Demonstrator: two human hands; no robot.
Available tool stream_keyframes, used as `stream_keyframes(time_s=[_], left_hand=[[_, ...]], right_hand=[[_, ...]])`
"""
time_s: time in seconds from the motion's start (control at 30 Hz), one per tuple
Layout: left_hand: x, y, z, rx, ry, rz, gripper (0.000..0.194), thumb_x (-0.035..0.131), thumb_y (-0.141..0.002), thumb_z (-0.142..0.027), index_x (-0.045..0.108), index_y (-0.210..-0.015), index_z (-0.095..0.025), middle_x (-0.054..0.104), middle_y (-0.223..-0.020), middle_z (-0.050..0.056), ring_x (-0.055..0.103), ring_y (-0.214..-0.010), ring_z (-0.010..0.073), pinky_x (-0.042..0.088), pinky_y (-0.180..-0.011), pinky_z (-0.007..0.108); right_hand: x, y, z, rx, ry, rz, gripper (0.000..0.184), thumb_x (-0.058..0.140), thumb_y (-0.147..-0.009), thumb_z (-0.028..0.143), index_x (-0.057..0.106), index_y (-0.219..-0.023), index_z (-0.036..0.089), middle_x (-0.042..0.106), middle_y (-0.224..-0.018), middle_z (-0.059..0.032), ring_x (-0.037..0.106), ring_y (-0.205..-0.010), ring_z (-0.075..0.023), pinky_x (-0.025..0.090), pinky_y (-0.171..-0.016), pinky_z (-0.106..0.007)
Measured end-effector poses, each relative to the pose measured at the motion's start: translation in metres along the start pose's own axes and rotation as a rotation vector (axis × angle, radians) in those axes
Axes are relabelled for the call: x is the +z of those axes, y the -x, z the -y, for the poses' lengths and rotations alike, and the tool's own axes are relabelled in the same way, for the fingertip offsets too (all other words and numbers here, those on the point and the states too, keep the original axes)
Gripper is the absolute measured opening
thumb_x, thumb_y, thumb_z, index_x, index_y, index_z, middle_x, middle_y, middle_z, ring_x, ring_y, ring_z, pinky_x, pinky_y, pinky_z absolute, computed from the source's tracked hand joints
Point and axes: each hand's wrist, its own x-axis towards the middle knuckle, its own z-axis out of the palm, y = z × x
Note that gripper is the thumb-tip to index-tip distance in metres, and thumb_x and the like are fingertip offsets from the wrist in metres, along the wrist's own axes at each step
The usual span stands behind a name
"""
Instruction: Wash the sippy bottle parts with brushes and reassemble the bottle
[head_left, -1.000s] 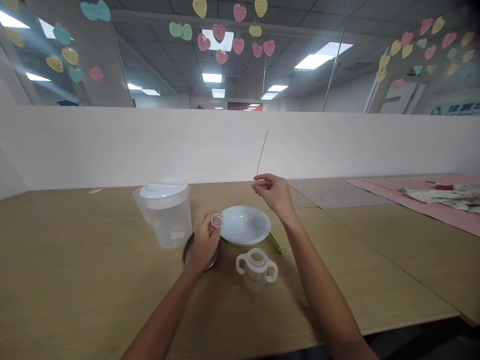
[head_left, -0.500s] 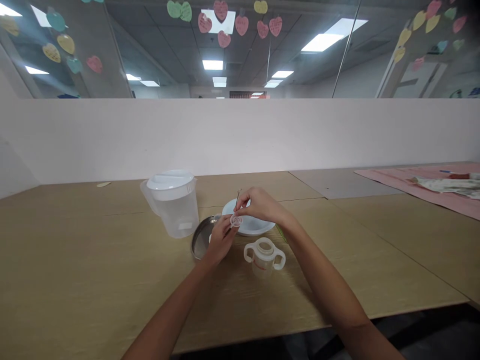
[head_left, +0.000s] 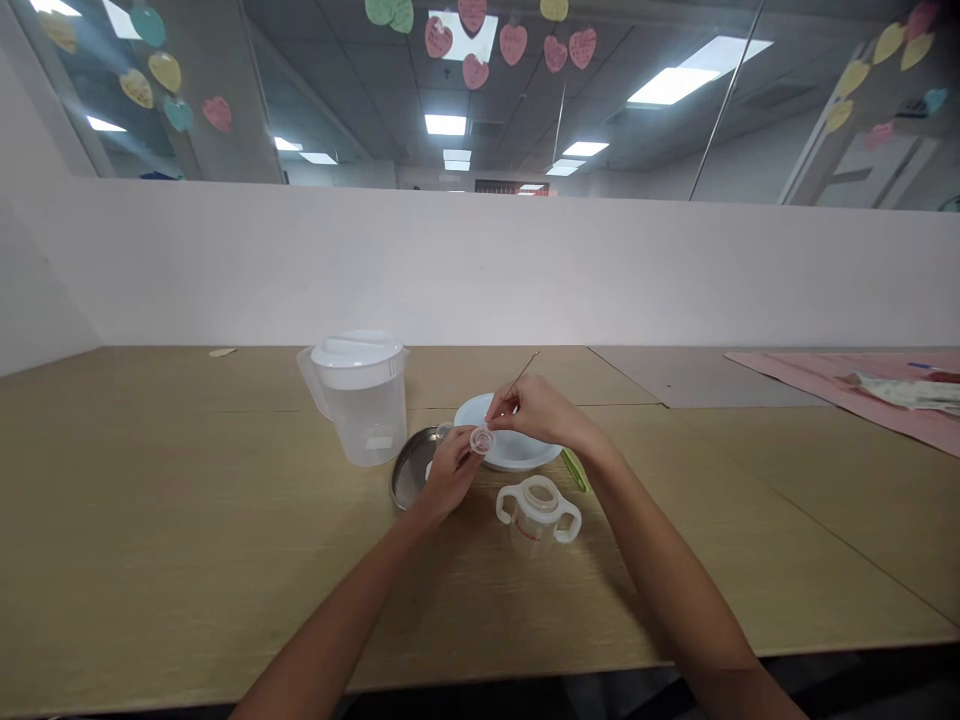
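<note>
Our left hand (head_left: 450,472) pinches a small clear valve (head_left: 482,440) over a white bowl (head_left: 536,455), our right hand (head_left: 540,412) clamped on a thin wire (head_left: 523,370) close to the valve, a short, steady hold. Nothing shows inside the lidded plastic pitcher (head_left: 361,425); a steel dish (head_left: 409,470) and two-handled cup (head_left: 538,515) sit close by.

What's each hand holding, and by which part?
Left hand: small clear round piece, held at its rim by the fingertips. Right hand: thin wire, pinched near its lower end.

A wooden table (head_left: 187,480) carries a plastic pitcher (head_left: 366,428), steel dish (head_left: 406,470), white bowl (head_left: 541,456) — and a two-handled cup (head_left: 537,520).
</note>
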Motion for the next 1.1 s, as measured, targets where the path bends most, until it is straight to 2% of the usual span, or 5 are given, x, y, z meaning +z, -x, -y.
stream_keyframes(time_s=[0.23,0.6,1.1], left_hand=[[0.000,-0.001,-0.002,0.000,-0.030,0.010,0.031,0.046,-0.087,-0.041,0.063,-0.090,-0.016,0.061,-0.098,0.006,0.054,-0.089,0.0181,0.042,-0.079,0.028],[0.000,0.000,-0.004,0.005,-0.034,-0.021,0.032,0.044,-0.088,-0.042,0.062,-0.094,-0.017,0.061,-0.098,0.006,0.054,-0.088,0.0172,0.042,-0.079,0.028],[0.000,0.001,-0.007,0.000,-0.025,-0.015,0.034,0.042,-0.088,-0.044,0.064,-0.096,-0.018,0.058,-0.094,0.005,0.052,-0.088,0.0173,0.041,-0.079,0.028]], right_hand=[[0.003,0.000,0.001,-0.003,0.044,-0.001,0.007,0.064,-0.067,0.014,0.071,-0.069,0.014,0.063,-0.061,-0.0002,0.053,-0.060,-0.0092,0.037,-0.055,-0.019],[0.008,0.000,-0.007,0.000,0.098,-0.028,0.008,0.063,-0.067,0.013,0.070,-0.066,0.017,0.066,-0.065,-0.0007,0.056,-0.062,-0.0101,0.039,-0.057,-0.019],[0.004,0.001,-0.012,0.058,0.109,0.036,0.007,0.064,-0.065,0.016,0.071,-0.067,0.017,0.068,-0.068,-0.0015,0.057,-0.064,-0.0111,0.039,-0.057,-0.019]])
